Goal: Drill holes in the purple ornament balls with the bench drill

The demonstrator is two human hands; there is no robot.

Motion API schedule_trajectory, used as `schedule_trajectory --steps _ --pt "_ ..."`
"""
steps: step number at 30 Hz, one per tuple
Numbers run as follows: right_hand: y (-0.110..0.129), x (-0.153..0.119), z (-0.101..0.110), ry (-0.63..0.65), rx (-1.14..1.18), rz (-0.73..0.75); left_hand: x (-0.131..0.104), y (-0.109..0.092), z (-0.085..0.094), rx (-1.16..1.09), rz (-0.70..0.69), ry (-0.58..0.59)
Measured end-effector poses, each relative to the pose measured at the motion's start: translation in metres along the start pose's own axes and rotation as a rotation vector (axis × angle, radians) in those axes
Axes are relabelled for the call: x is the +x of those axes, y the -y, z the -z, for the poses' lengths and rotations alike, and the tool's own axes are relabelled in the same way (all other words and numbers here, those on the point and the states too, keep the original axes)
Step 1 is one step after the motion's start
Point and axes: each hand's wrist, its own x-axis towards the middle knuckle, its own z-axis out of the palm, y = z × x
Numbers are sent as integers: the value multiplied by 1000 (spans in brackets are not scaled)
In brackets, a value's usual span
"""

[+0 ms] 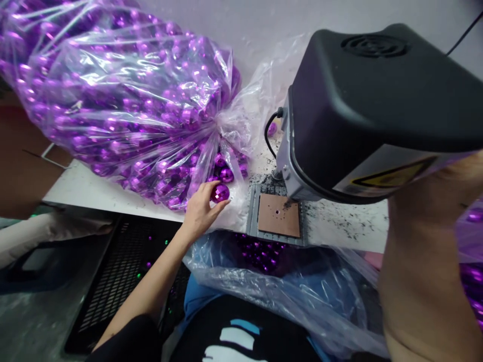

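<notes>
Between the fingers and thumb of my left hand [204,205] is a shiny purple faceted ball [220,192]. It is at the mouth of a big clear plastic bag [143,90] full of similar balls, gathered at its neck. A few loose balls [226,175] lie just behind my fingertips. Right of this hand, a brown square plate [279,216] with a small hole sits on the grey base of a drill-press-like machine [362,110]. My right hand [449,176] is raised against the machine's right side; its fingers are hidden behind the housing.
Below the table edge, an open plastic bag [294,281] across my lap holds purple balls [260,251]. Dark shavings [347,221] litter the white tabletop [362,234]. A black crate [113,271] stands on the floor at left, near another person's arm [30,161].
</notes>
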Motion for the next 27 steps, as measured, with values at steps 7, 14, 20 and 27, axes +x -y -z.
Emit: schedule_trajectory --steps 7,14,20,27 --pt "6 -2 1 -15 -88 118 -6 -33 -16 -1073 216 294" --pt "15 -3 -2 -1 -49 135 0 -48 -44 -1248 401 362" --pt "15 -4 -1 3 -43 140 6 -55 -48 -1343 510 396" --pt "14 -4 -2 -1 -44 146 5 -67 -60 -1006 306 362"
